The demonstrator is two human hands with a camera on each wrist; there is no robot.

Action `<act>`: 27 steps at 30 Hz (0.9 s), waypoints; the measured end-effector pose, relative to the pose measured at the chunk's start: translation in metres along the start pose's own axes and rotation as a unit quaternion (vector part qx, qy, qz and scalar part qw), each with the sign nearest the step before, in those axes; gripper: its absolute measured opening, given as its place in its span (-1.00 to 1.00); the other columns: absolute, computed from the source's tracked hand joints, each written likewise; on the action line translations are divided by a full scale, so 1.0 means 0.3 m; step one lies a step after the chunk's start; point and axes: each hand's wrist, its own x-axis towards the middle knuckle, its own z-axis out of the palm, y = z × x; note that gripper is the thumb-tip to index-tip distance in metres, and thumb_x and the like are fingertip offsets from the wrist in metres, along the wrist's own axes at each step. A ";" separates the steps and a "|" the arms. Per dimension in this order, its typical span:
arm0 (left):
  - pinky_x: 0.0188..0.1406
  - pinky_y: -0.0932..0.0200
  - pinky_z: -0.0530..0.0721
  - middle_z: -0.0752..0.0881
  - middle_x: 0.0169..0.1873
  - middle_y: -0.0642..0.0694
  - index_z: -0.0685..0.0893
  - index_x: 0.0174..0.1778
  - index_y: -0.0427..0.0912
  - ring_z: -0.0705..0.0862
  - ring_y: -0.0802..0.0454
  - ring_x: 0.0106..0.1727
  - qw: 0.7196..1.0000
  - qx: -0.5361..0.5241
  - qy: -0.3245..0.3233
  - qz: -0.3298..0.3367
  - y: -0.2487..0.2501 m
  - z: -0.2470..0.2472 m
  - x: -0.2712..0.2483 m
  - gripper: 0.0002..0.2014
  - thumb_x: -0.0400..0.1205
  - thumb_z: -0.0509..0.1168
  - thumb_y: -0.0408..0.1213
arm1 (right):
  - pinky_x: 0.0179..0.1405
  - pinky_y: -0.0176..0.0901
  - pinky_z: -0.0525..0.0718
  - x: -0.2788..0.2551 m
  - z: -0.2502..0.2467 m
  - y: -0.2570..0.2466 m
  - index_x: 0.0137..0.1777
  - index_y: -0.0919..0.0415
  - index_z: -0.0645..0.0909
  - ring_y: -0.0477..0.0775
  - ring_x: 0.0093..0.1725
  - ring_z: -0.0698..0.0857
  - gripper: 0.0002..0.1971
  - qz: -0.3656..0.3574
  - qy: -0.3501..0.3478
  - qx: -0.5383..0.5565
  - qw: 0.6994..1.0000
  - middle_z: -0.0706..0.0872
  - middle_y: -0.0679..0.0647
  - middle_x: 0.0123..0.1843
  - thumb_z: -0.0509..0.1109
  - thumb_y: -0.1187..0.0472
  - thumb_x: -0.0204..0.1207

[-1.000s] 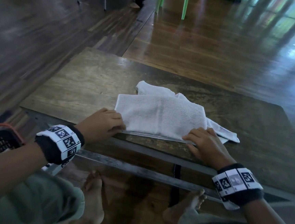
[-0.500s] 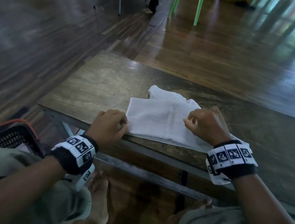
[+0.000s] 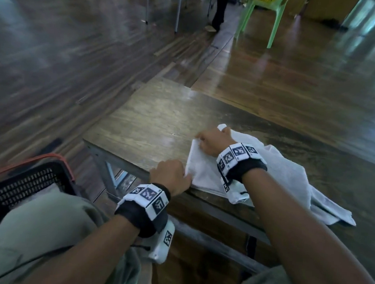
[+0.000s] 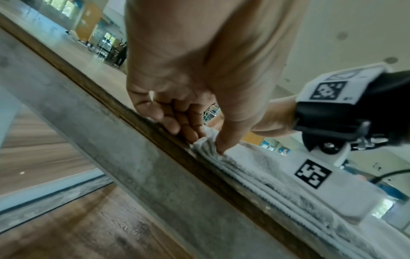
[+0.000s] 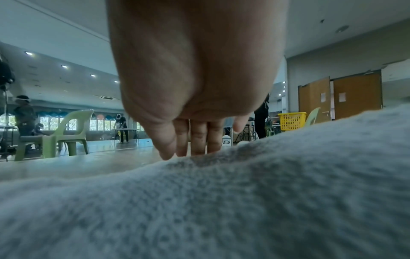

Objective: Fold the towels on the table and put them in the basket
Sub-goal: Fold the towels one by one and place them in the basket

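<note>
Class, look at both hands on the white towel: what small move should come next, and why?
Probably lift the folded white terry towel toward the black mesh basket. The left hand pinches its near corner at the table edge, the right hand presses its far corner, and the layers look stacked.

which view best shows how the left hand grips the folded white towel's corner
The left wrist view: the left hand pinches the folded white towel at its layered corner. The head view shows only knuckles at that corner; the right wrist view shows none of it.

Right hand (image 5: 195,73) fingertips on towel (image 5: 221,201)
</note>
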 end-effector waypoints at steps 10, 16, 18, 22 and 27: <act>-0.23 0.06 0.58 0.62 -0.26 0.00 0.47 -0.12 -0.09 0.62 0.03 -0.26 0.960 -0.249 0.125 -0.028 -0.003 -0.143 -0.020 -0.84 0.53 0.29 -0.13 | 0.23 0.04 0.27 -0.017 -0.169 -0.016 0.11 0.10 0.66 0.03 0.18 0.60 -0.79 -0.020 0.117 0.136 0.984 0.71 -0.02 0.13 0.25 0.12 0.58; -0.18 0.33 0.59 0.63 -0.13 0.00 0.51 0.02 -0.09 0.60 0.12 -0.16 0.890 -0.312 0.327 0.059 -0.007 -0.235 -0.032 -0.76 0.50 0.37 -0.36 | 0.30 0.20 0.51 -0.100 -0.300 0.047 -0.09 -0.11 0.58 -0.04 -0.09 0.65 -0.90 -0.010 0.208 0.291 0.934 0.62 -0.19 -0.21 0.36 0.15 0.50; -0.20 0.45 0.53 0.64 -0.10 -0.01 0.53 0.04 -0.10 0.58 0.17 -0.17 0.891 -0.306 0.319 0.099 0.009 -0.221 -0.043 -0.74 0.49 0.38 -0.40 | 0.29 0.20 0.51 -0.139 -0.306 0.081 0.00 0.01 0.65 -0.02 -0.04 0.64 -0.89 -0.006 0.198 0.271 0.942 0.68 -0.08 -0.12 0.36 0.17 0.50; -0.16 0.42 0.54 0.70 -0.10 0.00 0.63 0.06 -0.13 0.61 0.11 -0.17 0.904 -0.235 0.294 0.201 0.041 -0.150 -0.073 -0.74 0.47 0.43 -0.38 | 0.05 -0.01 0.56 -0.248 -0.257 0.173 -0.03 0.03 0.67 0.03 -0.07 0.64 -0.91 -0.004 0.173 0.274 0.946 0.71 0.08 -0.06 0.37 0.17 0.50; -0.18 0.30 0.60 0.73 -0.15 0.02 0.68 -0.04 -0.10 0.61 0.13 -0.21 0.908 -0.170 0.232 0.304 0.073 -0.056 -0.107 -0.78 0.42 0.47 -0.33 | -0.18 0.05 0.58 -0.358 -0.140 0.292 -0.14 -0.07 0.67 0.19 -0.26 0.61 -0.93 0.012 0.132 0.318 0.939 0.72 0.28 -0.14 0.42 0.14 0.42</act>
